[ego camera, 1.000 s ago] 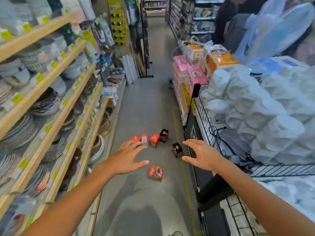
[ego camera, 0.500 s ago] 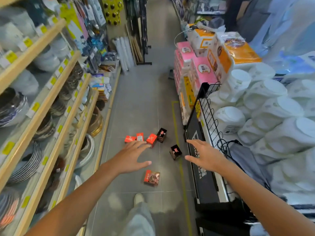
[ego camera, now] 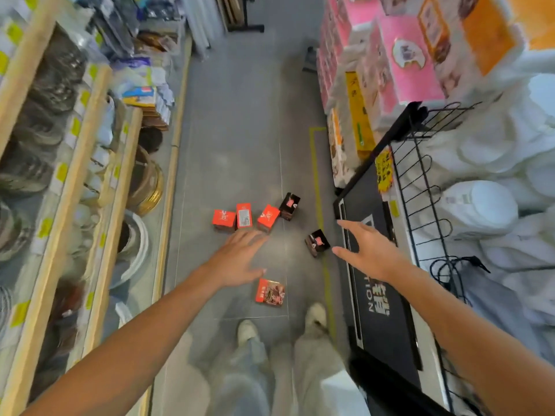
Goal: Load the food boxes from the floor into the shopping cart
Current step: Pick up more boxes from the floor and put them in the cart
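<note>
From the head view, the camera has tipped further down than it was 0.5 s ago: the person's 2 shoes and trouser legs now fill the bottom of the picture, and the boxes sit nearer the middle, which I read as the person bending toward the floor (ego camera: 234,145). 6 food boxes lie there, none lifted yet. 3 red boxes stand in a row, the left red box (ego camera: 223,219), the middle red box (ego camera: 244,216) showing a white label, and the right red box (ego camera: 268,217) tilted, with a dark box (ego camera: 289,205) just beside that one. Another dark box (ego camera: 317,242) lies apart toward the right, and a flat red box (ego camera: 270,292) lies nearest the feet. The left hand (ego camera: 238,259) reaches out palm down, its fingers (ego camera: 255,237) spread and straight, holding nothing; the tips overlap the near edge of the red row in the picture, but whether they touch cannot be told. The right hand (ego camera: 371,253) is likewise spread wide and holds nothing, its thumb close to the lone dark box. A black wire basket (ego camera: 420,163) full of white packs stands to the right; whether it belongs to the shopping cart cannot be told. Loading has not begun; the first grasp looks imminent.
</note>
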